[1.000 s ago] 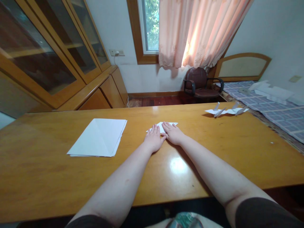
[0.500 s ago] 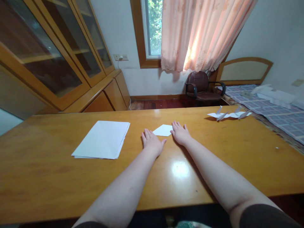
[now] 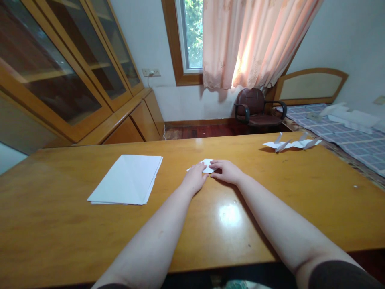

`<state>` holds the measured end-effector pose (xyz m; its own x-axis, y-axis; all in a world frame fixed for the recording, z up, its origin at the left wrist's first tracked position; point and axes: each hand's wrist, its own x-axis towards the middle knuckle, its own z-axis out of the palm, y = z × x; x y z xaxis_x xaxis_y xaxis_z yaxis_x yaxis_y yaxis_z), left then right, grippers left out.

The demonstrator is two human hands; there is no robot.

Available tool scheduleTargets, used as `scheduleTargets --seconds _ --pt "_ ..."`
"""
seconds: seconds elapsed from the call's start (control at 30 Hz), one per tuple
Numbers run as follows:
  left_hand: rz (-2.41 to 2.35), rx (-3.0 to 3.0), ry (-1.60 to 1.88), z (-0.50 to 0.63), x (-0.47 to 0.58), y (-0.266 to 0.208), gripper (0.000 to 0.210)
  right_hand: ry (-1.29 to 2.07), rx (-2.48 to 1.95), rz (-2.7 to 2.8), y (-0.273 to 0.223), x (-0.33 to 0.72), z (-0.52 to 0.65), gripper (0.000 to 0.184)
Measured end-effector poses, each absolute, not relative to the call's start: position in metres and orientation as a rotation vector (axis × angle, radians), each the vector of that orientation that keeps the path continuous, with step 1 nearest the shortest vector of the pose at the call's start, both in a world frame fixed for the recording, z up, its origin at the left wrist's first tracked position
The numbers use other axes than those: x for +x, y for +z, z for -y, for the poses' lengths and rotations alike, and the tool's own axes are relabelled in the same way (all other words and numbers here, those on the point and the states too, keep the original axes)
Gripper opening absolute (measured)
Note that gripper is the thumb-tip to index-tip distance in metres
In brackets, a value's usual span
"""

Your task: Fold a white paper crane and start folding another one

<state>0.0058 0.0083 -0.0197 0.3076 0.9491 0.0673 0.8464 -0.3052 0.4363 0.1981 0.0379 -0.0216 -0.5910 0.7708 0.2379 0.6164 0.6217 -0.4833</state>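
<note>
A small folded white sheet of paper (image 3: 207,163) lies near the middle of the table, partly hidden under my hands. My left hand (image 3: 194,178) rests over its left part, fingers stretched forward and pressing it flat. At the right edge of the paper, my right hand (image 3: 226,170) has its thumb and fingers bent around the corner. To the left is a stack of white paper sheets (image 3: 128,178), the top one showing faint creases. Folded paper cranes (image 3: 278,144) stand in a row at the far right of the table.
The wooden table (image 3: 192,224) spans the view. A glass-door cabinet (image 3: 69,68) rises at the left. Beyond the table's far edge are a brown armchair (image 3: 252,106) and a bed (image 3: 343,132) with white items on it. A pink curtain (image 3: 255,40) hangs by the window.
My right hand has turned inward and its fingers have closed in on the paper's right corner. My left hand has shifted further over the paper, covering more of it.
</note>
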Motion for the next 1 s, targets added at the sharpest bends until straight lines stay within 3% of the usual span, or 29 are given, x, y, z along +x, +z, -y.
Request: scheduleTargets --seconds 0.13,0.3,1.0 --pt "-1.641 2.186 0.559 -0.013 0.006 -0.023 0.028 0.538 -1.155 2.324 -0.025 0.197 -0.040 0.023" --pt "-1.612 2.155 0.587 -0.015 0.004 -0.021 0.014 0.566 -1.172 2.287 -0.023 0.197 -0.040 0.021" --pt "-1.830 2.244 0.547 -0.006 0.013 -0.016 0.020 0.415 -1.361 2.262 -0.015 0.185 -0.032 0.016"
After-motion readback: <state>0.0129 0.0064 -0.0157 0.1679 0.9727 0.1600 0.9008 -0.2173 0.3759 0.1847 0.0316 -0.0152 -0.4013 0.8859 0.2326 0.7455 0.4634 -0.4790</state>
